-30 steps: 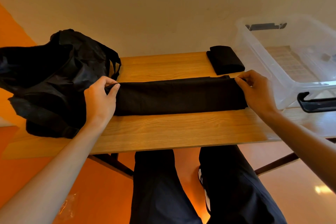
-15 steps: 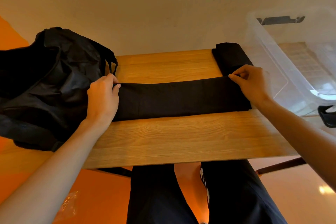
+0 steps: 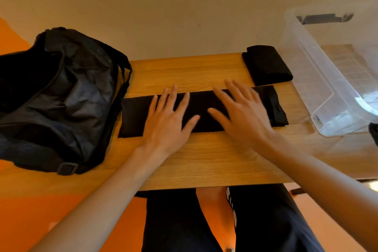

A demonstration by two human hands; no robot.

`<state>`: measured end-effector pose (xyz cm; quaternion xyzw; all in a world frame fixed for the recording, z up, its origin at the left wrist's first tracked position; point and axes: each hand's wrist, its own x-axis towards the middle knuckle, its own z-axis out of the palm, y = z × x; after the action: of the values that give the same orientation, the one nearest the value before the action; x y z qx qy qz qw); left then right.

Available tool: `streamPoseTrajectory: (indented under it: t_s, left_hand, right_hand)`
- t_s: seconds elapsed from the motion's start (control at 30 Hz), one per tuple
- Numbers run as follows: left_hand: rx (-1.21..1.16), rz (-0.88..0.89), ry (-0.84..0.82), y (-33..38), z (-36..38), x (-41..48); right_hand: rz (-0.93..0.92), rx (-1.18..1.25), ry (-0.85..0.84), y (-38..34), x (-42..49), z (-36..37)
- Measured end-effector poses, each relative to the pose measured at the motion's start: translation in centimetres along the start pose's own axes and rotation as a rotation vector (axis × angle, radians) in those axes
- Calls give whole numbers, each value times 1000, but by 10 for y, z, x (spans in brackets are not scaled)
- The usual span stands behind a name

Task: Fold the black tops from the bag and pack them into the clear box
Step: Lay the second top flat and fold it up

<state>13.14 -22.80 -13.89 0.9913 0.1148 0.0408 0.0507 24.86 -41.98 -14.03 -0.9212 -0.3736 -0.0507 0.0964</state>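
- A pale wall (image 3: 163, 6) rises behind a wooden bench (image 3: 204, 159), and an orange floor (image 3: 41, 200) shows below and to the left.
- A black bag (image 3: 61, 98) sits slumped and crumpled on the left end of the bench, its straps hanging toward the middle.
- One black top (image 3: 133, 116), folded into a long narrow band, lies flat across the middle of the bench. Its left end is just beside the bag.
- The left grip (image 3: 167, 120) lies palm-down on the left half of the band, fingers straight and spread apart, clasping nothing.
- The right grip (image 3: 243, 114) lies palm-down on the right half, fingers also spread flat. It is slightly blurred.
- A second black top (image 3: 266, 65), folded into a small bundle, rests at the far right of the bench, between the band and the clear box (image 3: 319, 80).
- The clear box stands on the right end of the bench, with a dark latch (image 3: 325, 19) on its far wall.
- The person's legs in dark trousers (image 3: 178, 221) show beneath the near edge of the bench.
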Motion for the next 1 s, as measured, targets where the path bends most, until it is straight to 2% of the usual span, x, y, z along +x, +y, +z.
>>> streamPoseTrajectory:
  t_s: [0.13,0.3,0.57,0.7,0.77,0.9,1.0]
  left_hand:
    - [51,-57,-105,-7,13,1]
    - [66,-148,-139,-37,12,-7]
    - [95,-69,-136,-54,9,1]
    - [155,-89,16,-30,-1,-4]
    - [146,-128,84,-9,-1,-13]
    - [108,-282,-84,-6,11,-18]
    - [94,-277,-119,-19,18,-12]
  right_hand:
    - [33,-48,-165,-13,5,23]
    - [123,-41,-214,15,-2,20]
    - [257,-66,-283,48,-9,5]
    - [207,-53,-172,34,-2,2]
    - [130,-23,-185,26,5,2]
    - [117,-15,-256,30,4,10]
    - [140,-11,-258,33,-1,9]
